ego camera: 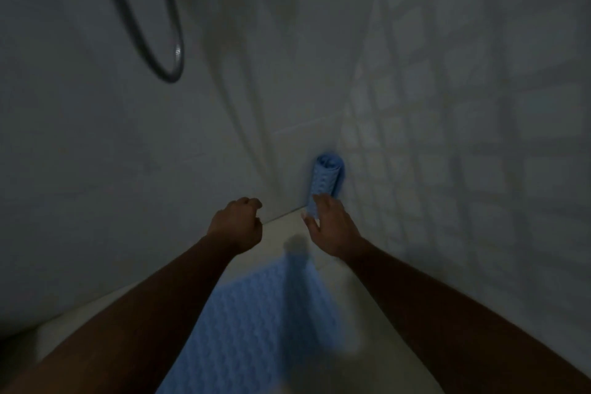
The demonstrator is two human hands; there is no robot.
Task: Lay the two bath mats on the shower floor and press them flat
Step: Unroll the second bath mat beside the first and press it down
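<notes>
A blue textured bath mat [256,323] lies spread on the pale shower floor [335,291] between my forearms. A second blue mat, rolled up [326,179], stands on end in the far corner where the walls meet. My right hand [329,227] reaches to the roll's lower end, fingers spread and touching it; whether it grips the roll is unclear. My left hand [236,224] hovers to the left of the roll with its fingers curled shut and nothing in them.
A dark shower hose [160,51] loops down the left wall. The right wall [463,137] is covered in small square tiles. The scene is dim, with shadows on the back wall.
</notes>
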